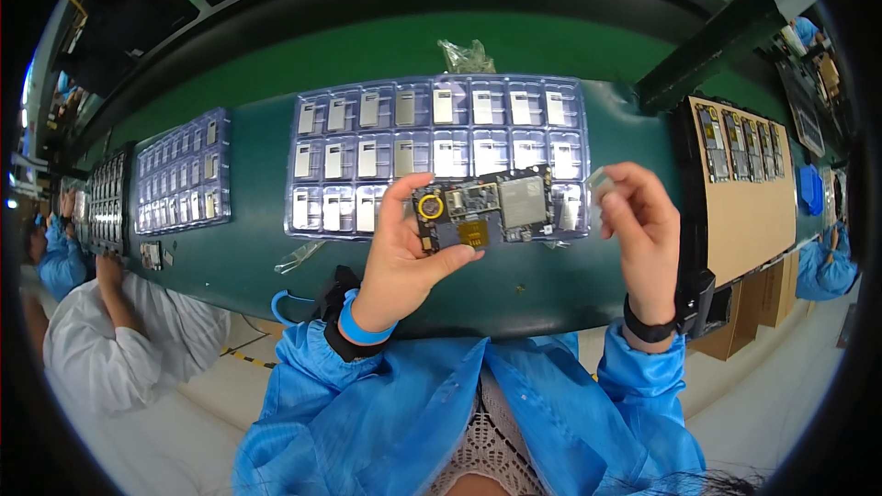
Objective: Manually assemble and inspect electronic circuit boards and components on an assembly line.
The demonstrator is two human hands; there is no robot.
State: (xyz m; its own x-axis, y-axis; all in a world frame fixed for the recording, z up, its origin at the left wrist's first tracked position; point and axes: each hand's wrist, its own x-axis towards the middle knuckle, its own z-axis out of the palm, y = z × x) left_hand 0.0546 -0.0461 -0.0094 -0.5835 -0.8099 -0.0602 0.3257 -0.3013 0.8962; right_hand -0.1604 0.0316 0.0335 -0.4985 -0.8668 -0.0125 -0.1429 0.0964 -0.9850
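Observation:
My left hand [401, 255] is closed on a dark circuit board [487, 213], thumb along its near edge and fingers behind. The board carries a yellow-ringed round part, a gold patch and a silver shield cover. Beside the board's right end, my right hand [640, 220] pinches a small pale, partly see-through piece [598, 182] between thumb and fingers; its exact kind is unclear. Behind both hands lies a clear blister tray [439, 81] with rows of small silver metal covers, partly hidden by the board and my left hand.
Left on the green table [611, 119] lie a second blister tray [184, 174] and a small board [151, 255]. To the right, a brown cardboard sheet [749, 220] bears several circuit boards [735, 142]. Crumpled clear plastic [467, 57] sits behind the tray. A white-sleeved person [119, 340] works at left.

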